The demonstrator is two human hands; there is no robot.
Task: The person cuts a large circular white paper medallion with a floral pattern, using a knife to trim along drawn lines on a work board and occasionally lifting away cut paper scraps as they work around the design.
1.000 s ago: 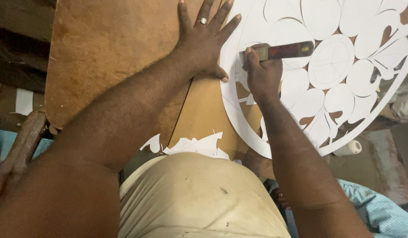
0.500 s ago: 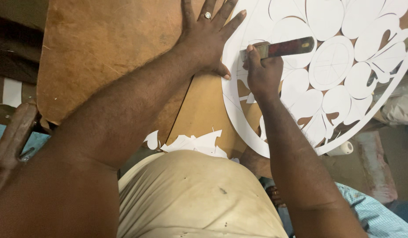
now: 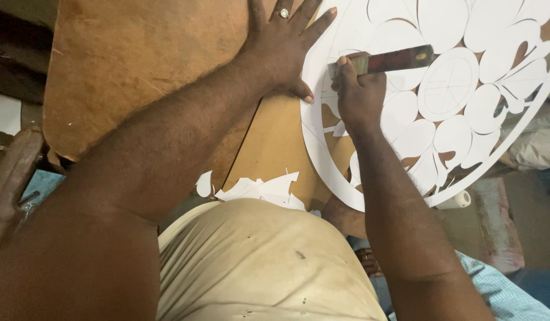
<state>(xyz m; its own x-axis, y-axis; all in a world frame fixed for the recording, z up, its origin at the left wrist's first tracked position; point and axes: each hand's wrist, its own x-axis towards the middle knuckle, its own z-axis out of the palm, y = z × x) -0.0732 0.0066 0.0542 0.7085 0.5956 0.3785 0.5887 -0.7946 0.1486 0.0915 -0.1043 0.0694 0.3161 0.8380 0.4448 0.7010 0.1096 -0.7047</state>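
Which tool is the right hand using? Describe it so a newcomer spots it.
Start at the big round white cut-out sheet on the brown board. At its left part the right hand grips a flat dark reddish-brown tool with a pale end, the only dark bar lying across the white petals.

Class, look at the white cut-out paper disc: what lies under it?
Under the white paper disc a brown board shows through the cut openings and beside its edge. The left hand and right hand cover parts, hiding what lies beneath them.
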